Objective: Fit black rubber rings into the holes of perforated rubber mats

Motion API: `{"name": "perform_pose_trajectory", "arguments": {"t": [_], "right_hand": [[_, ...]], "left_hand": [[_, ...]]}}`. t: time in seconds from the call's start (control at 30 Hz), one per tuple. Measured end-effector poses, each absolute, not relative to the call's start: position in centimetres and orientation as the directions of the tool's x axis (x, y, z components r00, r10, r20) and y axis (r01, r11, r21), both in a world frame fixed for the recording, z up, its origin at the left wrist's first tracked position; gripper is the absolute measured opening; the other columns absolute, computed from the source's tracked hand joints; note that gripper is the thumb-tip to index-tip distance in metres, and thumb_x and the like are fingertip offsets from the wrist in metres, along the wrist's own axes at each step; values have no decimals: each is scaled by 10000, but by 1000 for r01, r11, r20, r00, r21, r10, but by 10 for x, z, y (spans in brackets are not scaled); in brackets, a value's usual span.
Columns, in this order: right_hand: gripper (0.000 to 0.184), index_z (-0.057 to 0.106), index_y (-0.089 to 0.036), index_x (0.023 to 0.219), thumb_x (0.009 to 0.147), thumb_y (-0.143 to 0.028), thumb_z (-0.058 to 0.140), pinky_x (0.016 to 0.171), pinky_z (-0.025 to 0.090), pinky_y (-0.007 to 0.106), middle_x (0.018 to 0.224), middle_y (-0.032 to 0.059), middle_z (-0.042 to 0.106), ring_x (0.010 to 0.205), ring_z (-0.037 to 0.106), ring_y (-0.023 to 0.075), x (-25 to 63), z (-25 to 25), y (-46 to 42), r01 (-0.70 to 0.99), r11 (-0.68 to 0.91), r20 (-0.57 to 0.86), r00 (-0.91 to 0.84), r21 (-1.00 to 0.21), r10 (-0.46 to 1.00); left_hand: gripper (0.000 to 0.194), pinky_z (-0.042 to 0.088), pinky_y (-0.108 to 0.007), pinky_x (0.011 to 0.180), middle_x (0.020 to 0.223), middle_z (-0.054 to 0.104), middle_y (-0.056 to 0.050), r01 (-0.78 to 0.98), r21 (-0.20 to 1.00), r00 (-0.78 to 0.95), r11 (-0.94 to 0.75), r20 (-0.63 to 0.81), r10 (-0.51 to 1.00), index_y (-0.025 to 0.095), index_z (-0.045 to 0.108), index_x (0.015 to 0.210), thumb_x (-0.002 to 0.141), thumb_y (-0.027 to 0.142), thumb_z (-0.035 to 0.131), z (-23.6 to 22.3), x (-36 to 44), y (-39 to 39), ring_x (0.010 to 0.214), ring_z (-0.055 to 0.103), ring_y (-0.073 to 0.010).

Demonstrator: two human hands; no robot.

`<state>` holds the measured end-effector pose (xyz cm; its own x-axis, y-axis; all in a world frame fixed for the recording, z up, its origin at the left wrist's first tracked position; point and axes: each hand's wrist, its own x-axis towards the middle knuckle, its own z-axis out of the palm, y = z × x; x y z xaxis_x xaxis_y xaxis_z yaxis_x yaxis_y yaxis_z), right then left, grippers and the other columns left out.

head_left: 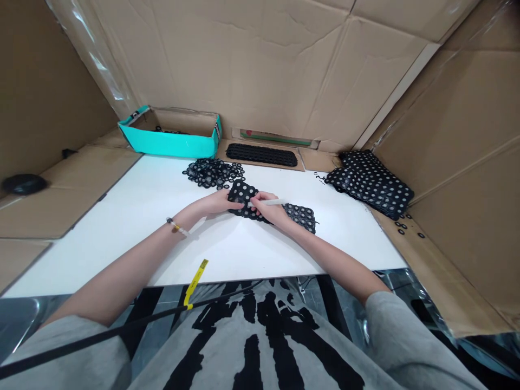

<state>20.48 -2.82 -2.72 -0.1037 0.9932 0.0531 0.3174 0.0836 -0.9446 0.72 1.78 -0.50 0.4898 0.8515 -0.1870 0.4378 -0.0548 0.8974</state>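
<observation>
A long black strip with rows of pale round holes (301, 215) lies on the white table (134, 216) in front of me. My left hand (221, 201) rests on the strip's left end, fingers curled against it. My right hand (268, 208) sits on the middle of the strip and pinches a thin white stick (276, 202) that points right. A heap of small black rings (213, 172) lies just beyond my left hand.
A teal open box (170, 142) stands at the back left. A black perforated strip (262, 154) lies at the back centre. Stacked dotted black strips (369, 181) sit at the right, with loose rings (406, 225) nearby. Cardboard walls surround the table.
</observation>
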Motion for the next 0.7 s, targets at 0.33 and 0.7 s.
{"name": "perform_pose_trajectory", "arguments": {"t": [0.33,0.7], "right_hand": [[161,583,-187,650,790,-265,567,470,420,202,595,-3,660,507,563,109,202,-23,-34,263,12,-25,-137,-965,990],[176,585,-189,680,809,-304,554,525,413,217,653,-3,668,574,578,122,201,-23,-38,364,106,52,-154,-925,987]], "left_hand": [[373,484,-308,743,861,732,-7,530,820,540,-216,-130,832,195,741,836,494,333,799,-2,6,20,842,636,-257],[322,505,-350,779,806,721,-20,393,919,465,33,-229,855,164,695,734,451,258,815,0,11,12,804,631,-233]]}}
